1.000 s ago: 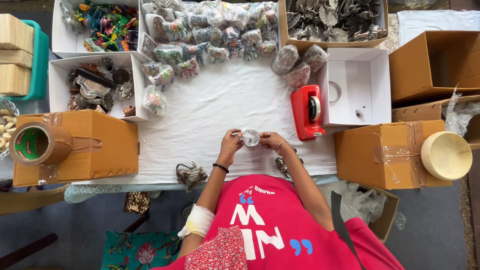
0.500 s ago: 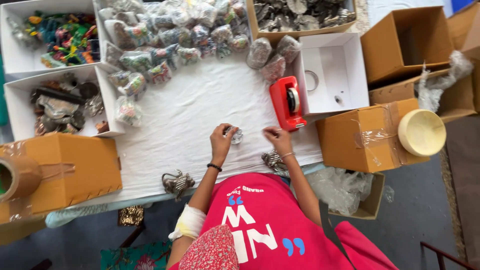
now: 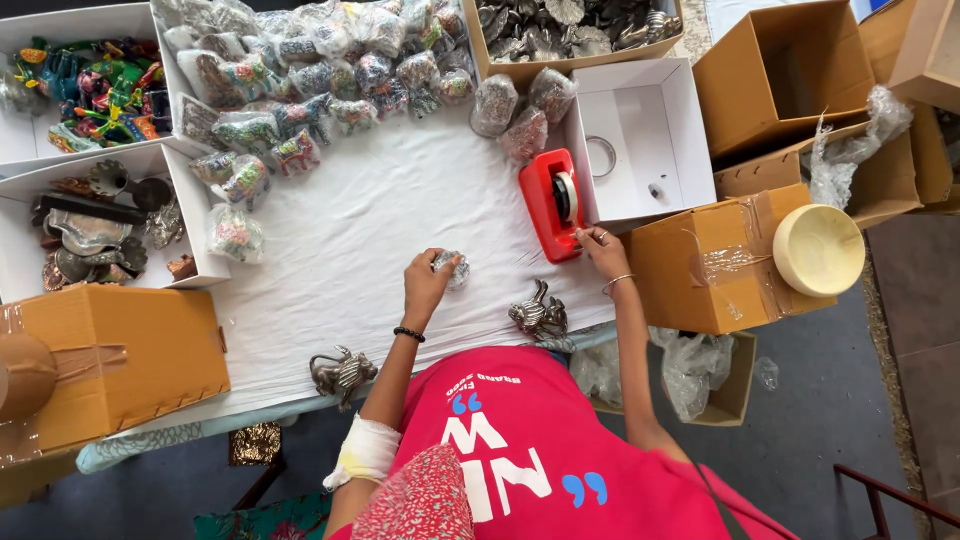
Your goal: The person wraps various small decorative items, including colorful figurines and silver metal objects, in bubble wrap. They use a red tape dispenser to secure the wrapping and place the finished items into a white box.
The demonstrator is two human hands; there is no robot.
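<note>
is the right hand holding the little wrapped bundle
No, the left hand holds the small wrapped bundle, while the right hand reaches to the red tape dispenser.

A heap of clear wrapped bundles (image 3: 300, 70) lay along the far edge of the white sheet. White open boxes stood at far left (image 3: 60, 140), mid left (image 3: 185, 215) and right of centre (image 3: 640, 140). A taped brown carton (image 3: 110, 360) sat near left, another (image 3: 710, 265) at right, with open brown cartons (image 3: 790, 75) behind it. The left hand (image 3: 428, 285) held a small wrapped bundle (image 3: 452, 268).
</note>
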